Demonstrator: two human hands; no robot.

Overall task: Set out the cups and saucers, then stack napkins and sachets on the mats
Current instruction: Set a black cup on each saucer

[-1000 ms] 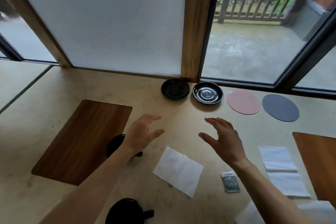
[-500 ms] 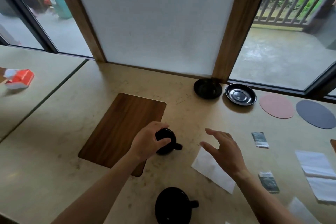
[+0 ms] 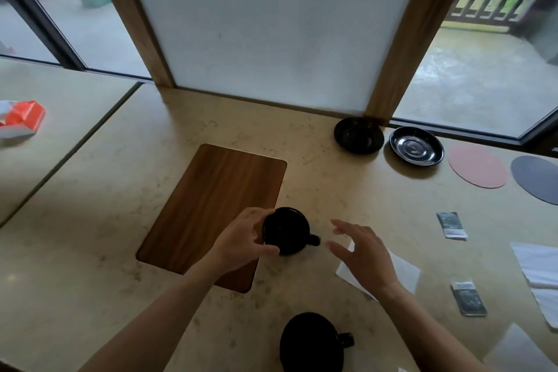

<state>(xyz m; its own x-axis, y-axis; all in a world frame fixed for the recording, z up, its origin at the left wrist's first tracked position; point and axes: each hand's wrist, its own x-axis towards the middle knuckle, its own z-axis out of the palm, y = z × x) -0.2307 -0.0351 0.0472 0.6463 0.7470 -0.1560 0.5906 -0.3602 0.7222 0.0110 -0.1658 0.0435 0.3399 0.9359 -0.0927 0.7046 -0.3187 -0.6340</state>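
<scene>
Beige counter [image 3: 90, 220] | left hand [image 3: 241, 240] grips black cup [image 3: 286, 230] | right hand [image 3: 362, 254] fingers spread, beside handle

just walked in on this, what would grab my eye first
The left hand grips a black cup at the near right corner of the wooden mat, with the open right hand hovering beside its handle. Two black saucers sit by the window, and a second black cup stands nearest the camera.
</scene>
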